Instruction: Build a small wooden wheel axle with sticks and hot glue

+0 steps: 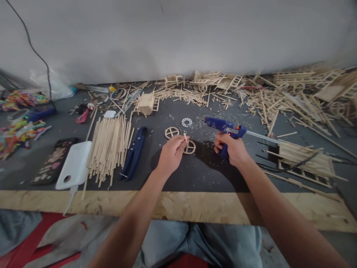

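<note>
A short wooden stick (185,137) is pinched in the fingertips of my left hand (170,152), just above a small wooden wheel (190,148) with crossed spokes. Whether the stick touches the wheel I cannot tell. My right hand (232,149) is wrapped around the grip of a blue hot glue gun (223,125). Its nozzle points left, and a clear glue stick (263,137) comes out of its back. A second spoked wooden wheel (171,132) lies flat beyond my left hand. Beside it rests a white ring with holes (186,122).
Left of my hands lie blue cutters (134,153), a pile of wooden sticks (110,147), a white power bank (74,165) and a dark phone (54,160). Stick scraps (184,96) and small wooden models (146,103) line the back. A wooden stick frame (306,162) lies at right.
</note>
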Motion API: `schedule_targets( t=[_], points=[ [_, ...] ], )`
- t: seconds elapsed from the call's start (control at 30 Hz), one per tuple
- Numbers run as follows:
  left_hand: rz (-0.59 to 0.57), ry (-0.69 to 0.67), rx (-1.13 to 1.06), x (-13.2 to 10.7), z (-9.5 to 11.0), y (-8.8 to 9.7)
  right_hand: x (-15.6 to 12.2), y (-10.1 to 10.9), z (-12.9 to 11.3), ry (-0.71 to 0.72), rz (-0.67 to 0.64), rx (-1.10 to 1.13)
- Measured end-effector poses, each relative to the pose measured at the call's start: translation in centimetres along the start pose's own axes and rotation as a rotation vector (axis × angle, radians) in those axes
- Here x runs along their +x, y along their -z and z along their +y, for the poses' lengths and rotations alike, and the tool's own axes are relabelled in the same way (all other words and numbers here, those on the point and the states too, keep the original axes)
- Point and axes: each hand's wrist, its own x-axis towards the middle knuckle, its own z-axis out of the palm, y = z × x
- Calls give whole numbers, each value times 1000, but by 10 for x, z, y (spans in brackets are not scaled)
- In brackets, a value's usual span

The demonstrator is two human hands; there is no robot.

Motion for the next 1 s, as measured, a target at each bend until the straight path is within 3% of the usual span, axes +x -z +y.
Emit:
schedule_targets(
  t=[1.0],
  points=[
    [-89, 71, 35, 1, 3, 0, -1, 0, 2, -12, 10, -37]
  ],
)
